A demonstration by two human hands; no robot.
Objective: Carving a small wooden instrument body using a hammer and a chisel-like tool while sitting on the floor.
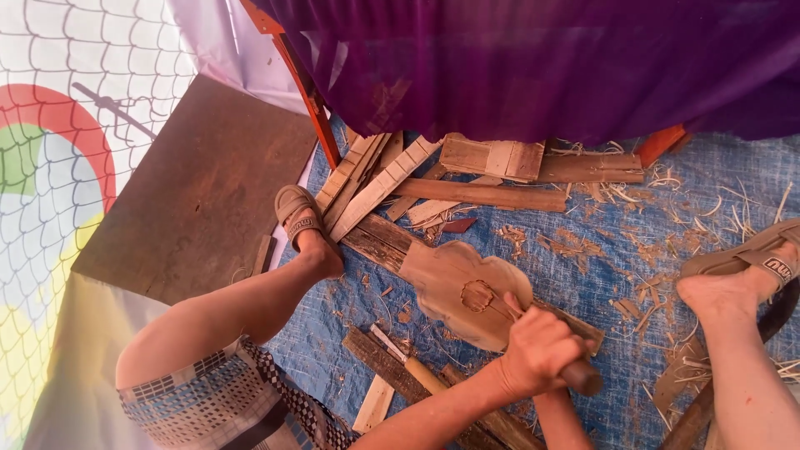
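Note:
A flat wooden piece (450, 279) with a scalloped outline lies on a dark plank (379, 242) over the blue tarp. A round flower shape (477, 295) is cut into it. My left hand (533, 346) is closed around the dark handle of a carving tool (583, 379), whose tip rests at the flower shape. My right hand (557, 383) comes up from below and is mostly covered by the left. It seems to grip the same handle.
My sandalled feet (298, 218) (737, 267) rest on either side of the piece. A second chisel with a pale handle (417, 367) lies nearby. Planks and offcuts (487, 193) pile under purple cloth (542, 67). Shavings litter the tarp (583, 250). A brown board (200, 192) lies at the left.

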